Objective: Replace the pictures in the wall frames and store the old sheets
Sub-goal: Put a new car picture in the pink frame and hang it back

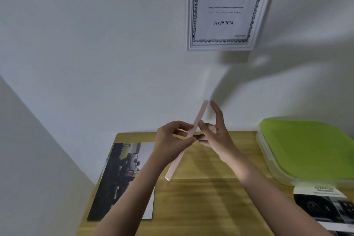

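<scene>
A white picture frame [224, 46] hangs on the wall at the top, holding a sheet printed "A4 21x29.7CM". Both hands hold a second frame [177, 163] edge-on above the wooden table [206, 197]; it shows only as a thin pale pink strip, tilted from lower left to upper right. My left hand [170, 140] pinches the strip's middle from the left. My right hand [214, 132] grips it from the right, with fingers spread up along its far side. A dark photo sheet [115, 178] lies flat at the table's left.
A clear flat storage box with a green lid [310, 149] sits at the table's right. Another printed sheet with a car picture [325, 203] lies in front of it. White walls close the table in at the back and left.
</scene>
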